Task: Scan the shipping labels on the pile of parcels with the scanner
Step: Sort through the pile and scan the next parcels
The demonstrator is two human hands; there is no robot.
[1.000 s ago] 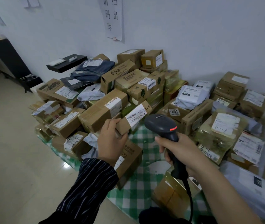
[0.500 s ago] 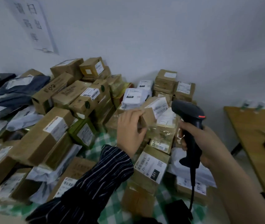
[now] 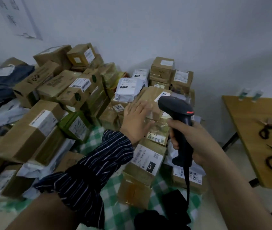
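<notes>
gripping barcode scanner (image 3: 173, 105) in right hand (image 3: 193, 140), fingers curled tight round the handle, head on top with a red mark on its side, nose aimed left toward the pile. trailing black cable (image 3: 188, 183) down from the handle base. reaching left hand (image 3: 136, 120) forward, fingers straight and slightly spread, holding nothing, motion-blurred, over a taped brown cardboard box (image 3: 148, 95) just left of the scanner head; cannot tell whether touching it or just above it. wearing dark striped sleeve (image 3: 90, 171) on the left arm. with hands apart but near each other, both in front of the right part of the heap.

showing pile of parcels (image 3: 37, 130) heaped against white wall (image 3: 165, 30) on green checked cloth (image 3: 97, 140): mostly brown cartons with white shipping labels (image 3: 80, 84), plus some grey and white poly mailers. just below the left hand, clear-wrapped parcel (image 3: 156, 131) with a handwritten label. below that, carton (image 3: 148, 160) with a label reading 231. behind the hand, white mailer (image 3: 128, 88) marked 010.

off to the right, wooden table (image 3: 248, 123) carrying two pairs of scissors (image 3: 271, 130), well apart from the pile. up left on the wall, paper notice (image 3: 17, 19), text too blurred to read.
</notes>
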